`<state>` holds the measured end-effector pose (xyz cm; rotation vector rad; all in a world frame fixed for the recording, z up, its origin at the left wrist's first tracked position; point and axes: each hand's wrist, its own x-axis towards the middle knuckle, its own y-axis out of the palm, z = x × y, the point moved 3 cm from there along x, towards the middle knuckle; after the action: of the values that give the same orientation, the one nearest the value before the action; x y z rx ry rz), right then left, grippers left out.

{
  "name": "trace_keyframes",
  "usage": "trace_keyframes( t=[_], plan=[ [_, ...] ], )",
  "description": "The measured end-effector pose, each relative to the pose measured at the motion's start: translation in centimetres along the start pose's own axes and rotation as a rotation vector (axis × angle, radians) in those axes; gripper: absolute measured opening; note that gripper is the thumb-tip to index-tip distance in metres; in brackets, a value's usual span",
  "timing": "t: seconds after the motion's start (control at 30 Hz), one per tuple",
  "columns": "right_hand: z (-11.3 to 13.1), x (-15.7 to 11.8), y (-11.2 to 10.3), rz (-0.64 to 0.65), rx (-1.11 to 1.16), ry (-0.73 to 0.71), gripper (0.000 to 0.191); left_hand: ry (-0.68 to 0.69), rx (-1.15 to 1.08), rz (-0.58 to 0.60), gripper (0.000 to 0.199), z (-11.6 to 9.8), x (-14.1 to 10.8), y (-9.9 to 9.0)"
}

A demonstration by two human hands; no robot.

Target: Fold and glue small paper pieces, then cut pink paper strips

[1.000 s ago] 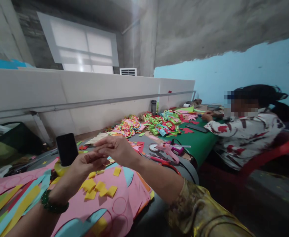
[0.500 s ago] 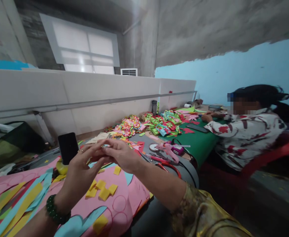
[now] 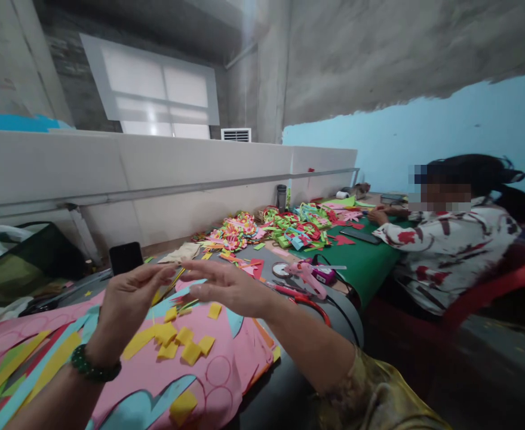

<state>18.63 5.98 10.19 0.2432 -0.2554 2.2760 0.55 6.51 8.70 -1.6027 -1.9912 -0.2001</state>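
My left hand [image 3: 130, 304], with a green bead bracelet [image 3: 92, 365] at the wrist, is raised over the pink sheets [image 3: 226, 334], its thumb and fingers pinched together; what they hold, if anything, cannot be made out. Just to its right, my right hand [image 3: 229, 288] has its fingers stretched toward the left, slightly apart, with nothing visible in it. The fingertips of the two hands are close but apart. Below them lie several small yellow pieces [image 3: 191, 352] and a yellow strip [image 3: 139, 342] on the pink sheets. Colored strips [image 3: 29, 370] lie at the lower left.
A black phone [image 3: 125, 258] stands behind my left hand. To the right are a pink glue gun [image 3: 309, 276], red-handled scissors [image 3: 313, 307] and a tape roll [image 3: 281, 270]. Colorful piles [image 3: 239, 231] lie further back. A person [image 3: 450, 251] sits at the green-covered table part [image 3: 365, 263].
My hands have moved apart from each other, the left one toward the left. The fingers of my right hand have straightened. More of the yellow strip below shows.
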Motion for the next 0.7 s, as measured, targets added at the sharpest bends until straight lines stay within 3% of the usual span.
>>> trace_keyframes(
  t=[0.07, 0.13, 0.27, 0.37, 0.43, 0.53, 0.7],
  plan=[
    [0.9, -0.9, -0.6, -0.198, -0.334, -0.201, 0.031, -0.103, -0.065, -0.094, 0.020, 0.3, 0.6, -1.1],
    [1.7, -1.6, -0.7, -0.314, -0.511, -0.346, 0.023, -0.190, -0.164, -0.164, 0.020, 0.6, 1.1, -2.0],
    [2.8, -1.9, -0.9, -0.274, -0.564, -0.423, 0.024, -0.349, -0.421, -0.278, 0.011, 1.3, 2.0, -3.2],
    [3.5, -1.8, -2.8, -0.429, -0.683, -0.468, 0.017, -0.412, -0.497, -0.286, 0.009, 1.7, 2.6, -4.1],
    [3.4, -1.4, -4.3, -0.520, -0.685, -0.446, 0.015, -0.448, -0.536, -0.268, 0.015, 1.9, 2.8, -4.5],
    [2.3, 0.0, -5.0, -0.518, -0.621, -0.351, 0.024, -0.483, -0.597, -0.240, 0.020, 2.0, 2.8, -4.5],
    [-0.9, 3.4, -0.8, -0.299, -0.298, -0.083, 0.062, -0.467, -0.701, -0.147, 0.020, 0.1, 2.2, -2.5]
  ],
)
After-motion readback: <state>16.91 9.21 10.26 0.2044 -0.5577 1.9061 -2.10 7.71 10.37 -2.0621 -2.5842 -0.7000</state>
